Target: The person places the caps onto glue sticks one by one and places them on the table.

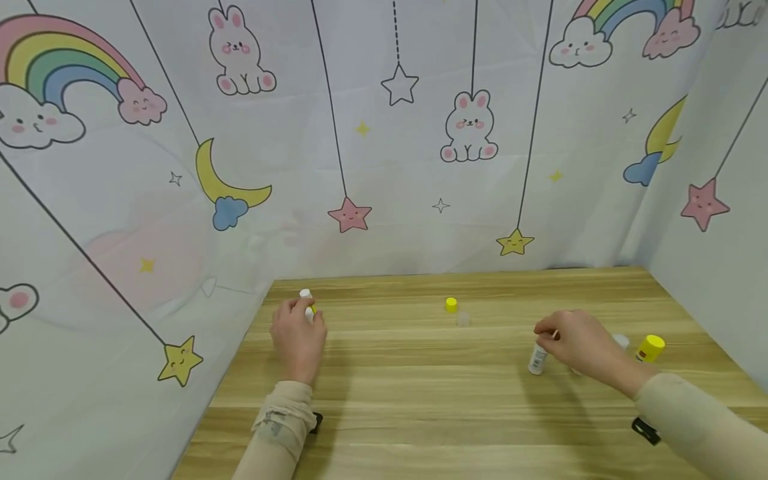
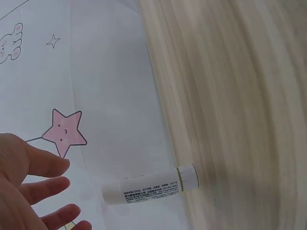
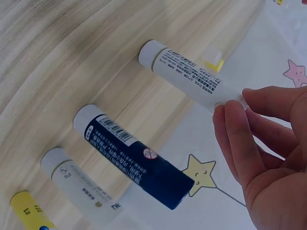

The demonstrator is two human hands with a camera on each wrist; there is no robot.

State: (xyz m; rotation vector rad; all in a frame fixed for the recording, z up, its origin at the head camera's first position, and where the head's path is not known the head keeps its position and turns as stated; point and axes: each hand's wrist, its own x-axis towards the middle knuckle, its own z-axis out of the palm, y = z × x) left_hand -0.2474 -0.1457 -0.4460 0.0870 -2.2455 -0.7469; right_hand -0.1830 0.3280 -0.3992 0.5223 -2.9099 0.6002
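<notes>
In the head view, my left hand (image 1: 299, 337) is at the far left of the table, beside an upright white glue stick (image 1: 305, 294). The left wrist view shows that glue stick (image 2: 151, 186) standing apart from the fingertips, with small dark print on its side. My left fingers are loosely bent and hold nothing. Over on the right, my right hand (image 1: 579, 343) pinches the top end of another white glue stick (image 3: 184, 74) between thumb and fingers. Its base appears to rest on the table.
Beside my right hand stand a navy glue stick (image 3: 139, 155), a translucent white one (image 3: 79, 187) and a yellow one (image 1: 651, 348). A small yellow cap-like piece (image 1: 451, 305) and a clear piece (image 1: 463, 320) lie towards the back. A printed curtain (image 1: 408, 240) borders the table (image 1: 420, 407).
</notes>
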